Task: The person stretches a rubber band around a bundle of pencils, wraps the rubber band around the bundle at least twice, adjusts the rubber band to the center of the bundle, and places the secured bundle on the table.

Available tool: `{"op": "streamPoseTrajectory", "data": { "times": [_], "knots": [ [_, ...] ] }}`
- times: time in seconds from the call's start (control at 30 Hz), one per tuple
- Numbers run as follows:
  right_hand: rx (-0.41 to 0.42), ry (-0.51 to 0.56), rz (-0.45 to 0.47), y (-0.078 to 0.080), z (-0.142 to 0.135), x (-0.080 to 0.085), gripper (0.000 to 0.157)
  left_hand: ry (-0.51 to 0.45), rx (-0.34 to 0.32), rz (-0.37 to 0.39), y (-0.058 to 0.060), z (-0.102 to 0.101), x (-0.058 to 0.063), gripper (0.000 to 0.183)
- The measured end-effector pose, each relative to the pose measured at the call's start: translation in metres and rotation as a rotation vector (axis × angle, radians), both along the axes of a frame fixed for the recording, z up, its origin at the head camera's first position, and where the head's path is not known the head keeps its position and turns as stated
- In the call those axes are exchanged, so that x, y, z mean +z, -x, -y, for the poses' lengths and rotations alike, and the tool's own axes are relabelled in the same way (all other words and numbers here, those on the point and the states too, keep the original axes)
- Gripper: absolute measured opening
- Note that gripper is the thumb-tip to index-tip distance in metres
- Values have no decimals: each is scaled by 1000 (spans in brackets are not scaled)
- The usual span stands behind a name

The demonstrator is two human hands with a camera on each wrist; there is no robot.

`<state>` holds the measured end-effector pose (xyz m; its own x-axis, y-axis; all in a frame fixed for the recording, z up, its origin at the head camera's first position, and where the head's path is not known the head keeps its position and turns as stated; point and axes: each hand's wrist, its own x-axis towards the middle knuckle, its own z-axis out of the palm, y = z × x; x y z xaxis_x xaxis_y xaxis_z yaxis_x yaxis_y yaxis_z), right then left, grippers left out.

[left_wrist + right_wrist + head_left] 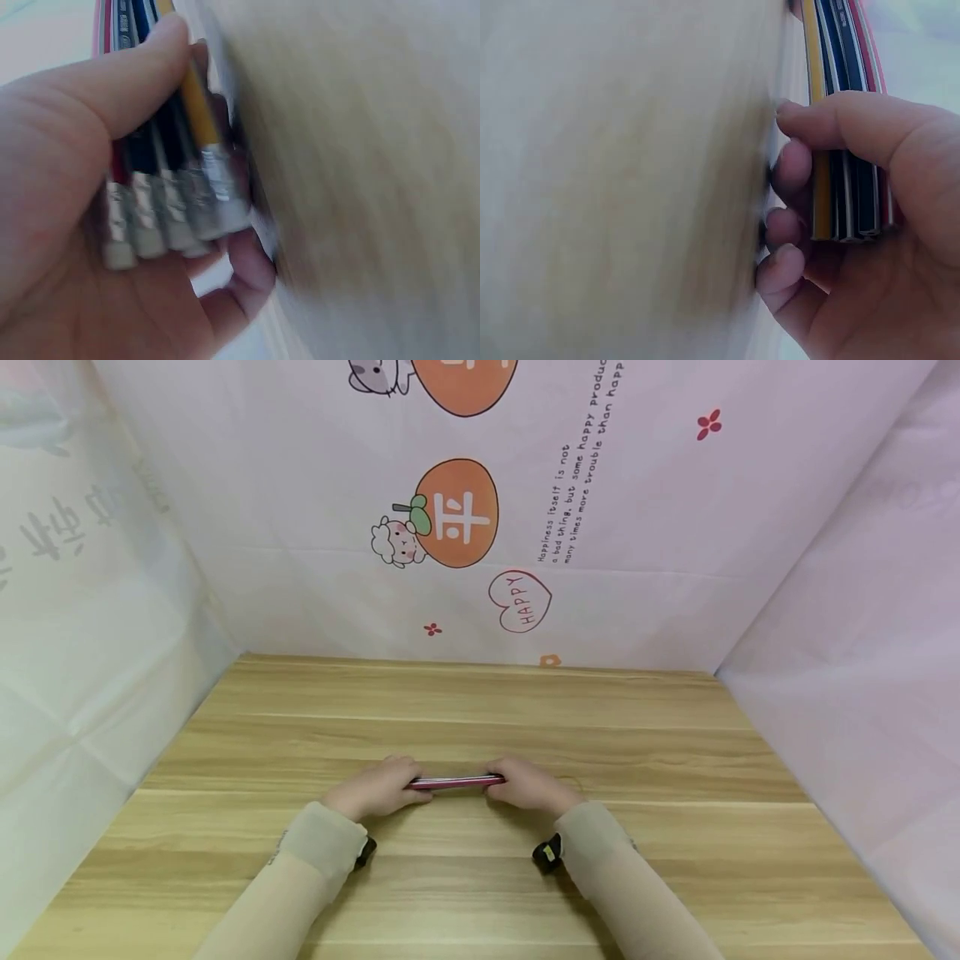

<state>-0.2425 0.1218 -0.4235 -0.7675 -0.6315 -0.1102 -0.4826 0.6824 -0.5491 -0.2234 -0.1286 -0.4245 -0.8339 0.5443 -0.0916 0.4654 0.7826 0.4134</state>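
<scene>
Several pencils [456, 782] lie side by side in a bundle held crosswise between the two hands, low over the table. My left hand [380, 787] grips the end with the metal bands and white erasers [232, 214], its thumb laid across the pencils. Yellow, dark and red barrels show in the left wrist view. At the other end my right hand [527, 783] grips the flat, unsharpened ends [823, 217], with thumb on one side and curled fingers on the other.
The wood-grain table [465, 893] runs back to a white printed cloth [637, 610] hung behind it. More white cloth stands on the left and right. A thin yellowish curved line [579, 782] shows on the table beside the right wrist.
</scene>
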Motion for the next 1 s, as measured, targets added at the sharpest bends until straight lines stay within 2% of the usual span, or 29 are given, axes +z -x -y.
{"op": "streamPoseTrajectory", "data": {
  "times": [0.1, 0.23, 0.37, 0.53, 0.7, 0.87, 1.0],
  "knots": [
    [-3, 54, 33, 1, -4, -1, 8, -82, -6, 41, 1, 2, -1, 18],
    [-27, 121, 127, 1, -9, -2, 10, -220, -14, 190, 1, 3, 1, 19],
    [-49, 204, 249, 0, -13, -1, 15, -303, 0, 277, 0, 3, 2, 21],
    [-82, 295, 392, -1, -16, 1, 19, -347, 47, 280, 1, 4, 3, 23],
    [-125, 347, 466, -3, -18, 4, 28, -386, 57, 274, 2, 2, 5, 21],
    [-153, 371, 442, -5, -18, 10, 40, -395, 49, 255, 2, 0, 12, 20],
    [-148, 407, 414, -4, -18, 11, 45, -374, 47, 210, 2, -2, 18, 32]
  ]
}}
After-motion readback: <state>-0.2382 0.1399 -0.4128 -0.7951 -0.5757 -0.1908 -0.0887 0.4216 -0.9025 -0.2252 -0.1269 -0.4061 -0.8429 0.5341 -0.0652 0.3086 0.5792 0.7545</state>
